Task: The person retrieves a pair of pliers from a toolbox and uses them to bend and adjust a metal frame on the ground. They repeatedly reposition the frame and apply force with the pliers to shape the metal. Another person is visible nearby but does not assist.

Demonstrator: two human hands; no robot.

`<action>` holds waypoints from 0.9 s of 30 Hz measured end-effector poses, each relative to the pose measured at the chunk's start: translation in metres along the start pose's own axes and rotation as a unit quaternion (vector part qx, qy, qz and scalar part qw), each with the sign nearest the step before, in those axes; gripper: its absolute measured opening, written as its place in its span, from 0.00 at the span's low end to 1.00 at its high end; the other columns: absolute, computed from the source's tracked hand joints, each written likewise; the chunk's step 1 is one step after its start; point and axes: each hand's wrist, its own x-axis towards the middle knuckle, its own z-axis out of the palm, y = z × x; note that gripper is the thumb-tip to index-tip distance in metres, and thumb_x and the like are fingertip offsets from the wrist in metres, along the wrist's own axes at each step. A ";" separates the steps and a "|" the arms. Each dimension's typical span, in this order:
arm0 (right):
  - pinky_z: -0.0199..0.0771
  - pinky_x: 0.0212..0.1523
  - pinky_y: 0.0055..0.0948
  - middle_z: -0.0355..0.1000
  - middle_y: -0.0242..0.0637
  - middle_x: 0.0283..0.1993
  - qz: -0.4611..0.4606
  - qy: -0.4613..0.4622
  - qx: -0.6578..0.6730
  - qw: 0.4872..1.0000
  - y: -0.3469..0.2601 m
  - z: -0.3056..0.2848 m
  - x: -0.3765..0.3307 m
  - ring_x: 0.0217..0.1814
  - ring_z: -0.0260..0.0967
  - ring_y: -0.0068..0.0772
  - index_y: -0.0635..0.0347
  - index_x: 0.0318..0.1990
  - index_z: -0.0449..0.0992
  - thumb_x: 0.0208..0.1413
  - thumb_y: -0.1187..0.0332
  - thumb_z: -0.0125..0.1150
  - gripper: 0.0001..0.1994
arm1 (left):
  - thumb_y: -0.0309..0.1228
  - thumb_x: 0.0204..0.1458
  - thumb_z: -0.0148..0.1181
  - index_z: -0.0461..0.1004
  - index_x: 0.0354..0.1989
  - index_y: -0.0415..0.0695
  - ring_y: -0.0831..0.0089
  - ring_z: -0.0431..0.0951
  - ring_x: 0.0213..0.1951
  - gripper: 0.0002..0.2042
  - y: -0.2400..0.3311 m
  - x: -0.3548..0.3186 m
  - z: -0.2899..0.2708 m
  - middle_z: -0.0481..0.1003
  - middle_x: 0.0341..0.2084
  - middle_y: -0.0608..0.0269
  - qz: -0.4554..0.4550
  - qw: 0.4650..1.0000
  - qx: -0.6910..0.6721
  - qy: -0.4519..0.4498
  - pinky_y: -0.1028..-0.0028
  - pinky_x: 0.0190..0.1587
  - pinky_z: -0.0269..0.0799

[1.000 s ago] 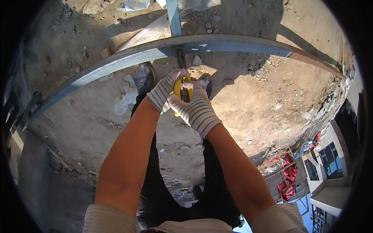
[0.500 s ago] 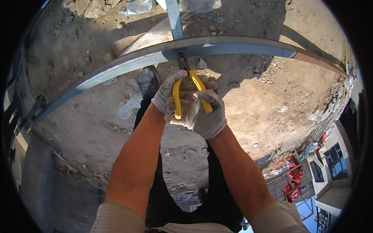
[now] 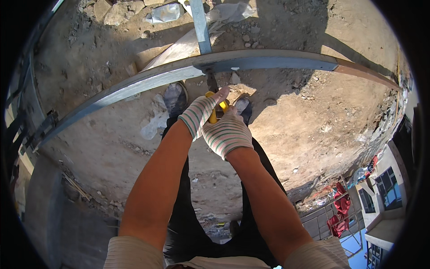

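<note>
Head view: at centre frame, the left hand (image 3: 199,115) and right hand (image 3: 227,133), both in striped gloves, close together round the yellow-handled pliers (image 3: 215,107); the tool's long axis points up-frame, its nose at the grey steel bar (image 3: 134,86) just above; bare dirt ground (image 3: 313,112) lies all around.

Ahead of your hands, the long grey steel beam (image 3: 268,60) bars the way from left to right, and the upright post (image 3: 200,27) meets it just above your left hand (image 3: 197,115). Your two shoes (image 3: 174,96) crowd the ground beneath. Right of your right hand (image 3: 226,133), bare dirt ground (image 3: 313,116) lies open; left, a crumpled plastic scrap (image 3: 152,123) lies near.
</note>
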 end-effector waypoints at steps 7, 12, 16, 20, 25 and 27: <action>0.74 0.55 0.39 0.69 0.55 0.53 -0.072 -0.057 0.193 0.977 0.021 -0.009 0.004 0.56 0.72 0.49 0.72 0.66 0.52 0.52 0.45 0.63 0.45 | 0.53 0.54 0.63 0.71 0.52 0.43 0.64 0.79 0.42 0.27 -0.009 -0.005 -0.011 0.76 0.41 0.57 0.053 0.981 -0.155 -0.100 0.65 0.48 0.78; 0.74 0.55 0.52 0.70 0.40 0.52 -0.079 -0.179 0.560 0.805 0.049 0.012 0.037 0.56 0.71 0.40 0.60 0.61 0.62 0.57 0.56 0.63 0.29 | 0.60 0.55 0.57 0.68 0.57 0.43 0.64 0.80 0.44 0.33 -0.019 -0.004 -0.009 0.76 0.45 0.53 0.082 0.972 -0.137 -0.172 0.65 0.48 0.80; 0.72 0.56 0.52 0.69 0.40 0.52 -0.042 -0.309 0.661 0.683 0.056 0.014 0.030 0.56 0.69 0.42 0.60 0.55 0.68 0.53 0.60 0.64 0.24 | 0.62 0.53 0.57 0.67 0.57 0.41 0.60 0.81 0.44 0.36 -0.027 0.008 -0.023 0.75 0.48 0.47 0.057 0.962 -0.149 -0.222 0.63 0.49 0.81; 0.74 0.37 0.36 0.71 0.42 0.41 -0.062 -0.410 0.734 0.537 0.052 0.022 0.034 0.39 0.70 0.35 0.63 0.50 0.69 0.55 0.65 0.60 0.17 | 0.61 0.52 0.60 0.69 0.52 0.42 0.63 0.79 0.47 0.33 -0.014 -0.006 -0.016 0.74 0.50 0.47 0.130 0.937 -0.203 -0.252 0.64 0.50 0.80; 0.62 0.17 0.24 0.69 0.37 0.34 -0.053 -0.341 0.702 0.623 0.048 0.037 0.042 0.22 0.62 0.24 0.55 0.45 0.66 0.53 0.73 0.50 0.11 | 0.68 0.46 0.57 0.73 0.45 0.44 0.72 0.78 0.40 0.36 -0.015 -0.001 -0.022 0.77 0.37 0.62 0.138 0.960 -0.119 -0.211 0.73 0.41 0.79; 0.68 0.18 0.28 0.69 0.37 0.34 -0.091 -0.282 0.660 0.690 0.050 0.034 0.033 0.23 0.66 0.27 0.50 0.42 0.68 0.53 0.73 0.50 0.09 | 0.67 0.49 0.54 0.73 0.46 0.46 0.73 0.77 0.40 0.34 -0.020 -0.008 -0.013 0.76 0.39 0.64 0.165 0.961 -0.125 -0.185 0.73 0.42 0.78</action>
